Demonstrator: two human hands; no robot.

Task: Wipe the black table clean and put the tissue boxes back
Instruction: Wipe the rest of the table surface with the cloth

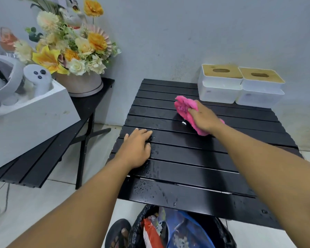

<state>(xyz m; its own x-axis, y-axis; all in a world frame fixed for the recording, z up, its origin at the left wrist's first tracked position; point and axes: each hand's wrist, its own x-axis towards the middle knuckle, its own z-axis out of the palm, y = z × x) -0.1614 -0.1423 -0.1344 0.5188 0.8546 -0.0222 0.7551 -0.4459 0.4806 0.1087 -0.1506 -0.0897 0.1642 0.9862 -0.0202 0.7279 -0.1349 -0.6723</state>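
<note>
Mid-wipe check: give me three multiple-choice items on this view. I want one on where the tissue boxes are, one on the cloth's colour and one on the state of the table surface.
1. Where on the black table do the tissue boxes stand?
A. Far right corner
B. Near left corner
C. Centre

2. What colour is the cloth under the right hand?
A. Blue
B. Pink
C. White

3. How are the table's near slats?
A. Dry and dusty
B. Covered with paper
C. Wet

Answers:
1 A: both boxes sit side by side at the far right corner.
2 B: bright pink shows around the hand.
3 C: water droplets bead on the near slats.
</note>
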